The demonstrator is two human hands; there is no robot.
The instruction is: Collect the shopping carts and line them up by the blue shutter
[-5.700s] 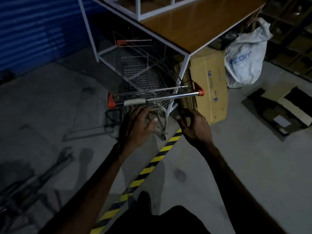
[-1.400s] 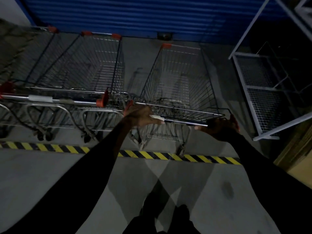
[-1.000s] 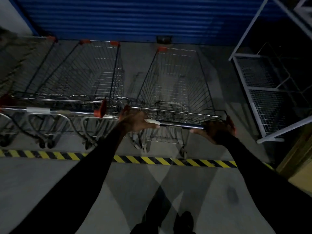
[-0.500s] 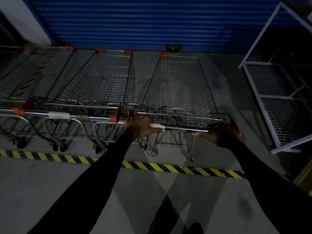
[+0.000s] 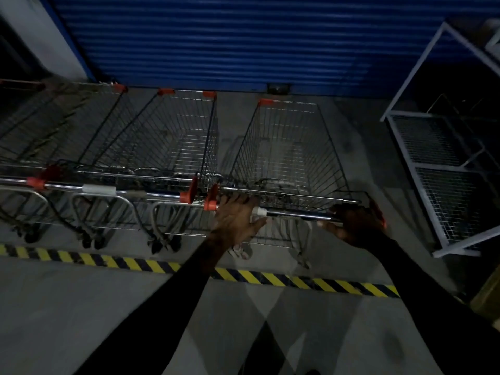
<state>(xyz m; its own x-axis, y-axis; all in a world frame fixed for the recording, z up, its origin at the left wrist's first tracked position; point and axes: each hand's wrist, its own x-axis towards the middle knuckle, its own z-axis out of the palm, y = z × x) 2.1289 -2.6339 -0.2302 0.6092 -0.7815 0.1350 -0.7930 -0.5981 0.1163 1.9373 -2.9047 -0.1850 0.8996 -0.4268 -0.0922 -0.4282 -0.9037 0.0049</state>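
A wire shopping cart [image 5: 286, 158] with red corner caps stands nose-first toward the blue shutter [image 5: 230, 41], past the yellow-black floor stripe [image 5: 270, 278]. My left hand [image 5: 238, 216] rests on the left end of its handle [image 5: 295, 213], fingers stretched over the bar and thumb beneath. My right hand [image 5: 354, 221] grips the bar's right end. Beside it on the left stands a second cart [image 5: 173, 142], their red handle caps almost touching. A third cart [image 5: 62, 125] stands further left.
A white metal rack with mesh shelves [image 5: 443, 158] stands close on the right of the cart I hold. A pale wall corner [image 5: 35, 36] borders the shutter at left. Bare grey concrete floor lies behind the stripe.
The cart has rolled forward toward the shutter and come level with the cart on its left. My left fingers have loosened over the bar; my right hand keeps its grip.
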